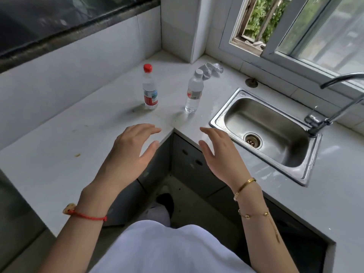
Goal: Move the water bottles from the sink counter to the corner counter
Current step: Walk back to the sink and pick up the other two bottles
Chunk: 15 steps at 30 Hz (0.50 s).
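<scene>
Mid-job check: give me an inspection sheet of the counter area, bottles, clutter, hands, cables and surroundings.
Surface: pale counter, L-shaped, a few small marks.
Job's things: red-capped bottle and white-capped bottle, both upright, apart, near the corner.
Clutter: crumpled plastic wrap behind the white-capped bottle; small round fitting by the wall.
Hands: left hand and right hand open, holding nothing, short of the bottles.
Cables: nothing seen.
Surroundings: steel sink, faucet, window partly open.
</scene>
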Motion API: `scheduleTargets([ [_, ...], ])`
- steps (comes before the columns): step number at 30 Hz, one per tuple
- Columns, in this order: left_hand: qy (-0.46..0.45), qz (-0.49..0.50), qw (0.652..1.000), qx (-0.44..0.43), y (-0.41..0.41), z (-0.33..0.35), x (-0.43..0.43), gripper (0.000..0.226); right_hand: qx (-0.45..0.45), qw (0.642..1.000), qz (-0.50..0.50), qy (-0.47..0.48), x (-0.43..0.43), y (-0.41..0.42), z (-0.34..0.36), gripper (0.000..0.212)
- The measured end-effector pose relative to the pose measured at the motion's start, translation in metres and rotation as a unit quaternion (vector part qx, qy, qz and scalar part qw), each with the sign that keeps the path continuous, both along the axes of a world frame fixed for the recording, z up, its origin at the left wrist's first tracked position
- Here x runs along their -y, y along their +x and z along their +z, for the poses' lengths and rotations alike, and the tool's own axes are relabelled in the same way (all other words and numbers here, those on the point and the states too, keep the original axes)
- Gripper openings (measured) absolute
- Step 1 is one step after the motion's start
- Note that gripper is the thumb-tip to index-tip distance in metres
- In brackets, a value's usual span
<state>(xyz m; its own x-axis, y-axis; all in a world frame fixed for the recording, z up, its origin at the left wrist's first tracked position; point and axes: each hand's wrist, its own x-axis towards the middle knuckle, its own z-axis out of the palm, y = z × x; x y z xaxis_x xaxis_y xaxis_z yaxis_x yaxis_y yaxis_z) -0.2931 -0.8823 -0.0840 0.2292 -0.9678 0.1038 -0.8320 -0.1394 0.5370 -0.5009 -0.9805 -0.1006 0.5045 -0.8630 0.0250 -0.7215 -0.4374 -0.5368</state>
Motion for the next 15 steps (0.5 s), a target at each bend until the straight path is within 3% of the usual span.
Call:
scheduleTargets([
  [15, -0.047, 0.012, 0.999, -0.007, 0.063, 0.006, 0.152, 0.033, -0.009, 0.999, 0.01, -0.05, 0.157, 0.055, 0.009, 0.04],
])
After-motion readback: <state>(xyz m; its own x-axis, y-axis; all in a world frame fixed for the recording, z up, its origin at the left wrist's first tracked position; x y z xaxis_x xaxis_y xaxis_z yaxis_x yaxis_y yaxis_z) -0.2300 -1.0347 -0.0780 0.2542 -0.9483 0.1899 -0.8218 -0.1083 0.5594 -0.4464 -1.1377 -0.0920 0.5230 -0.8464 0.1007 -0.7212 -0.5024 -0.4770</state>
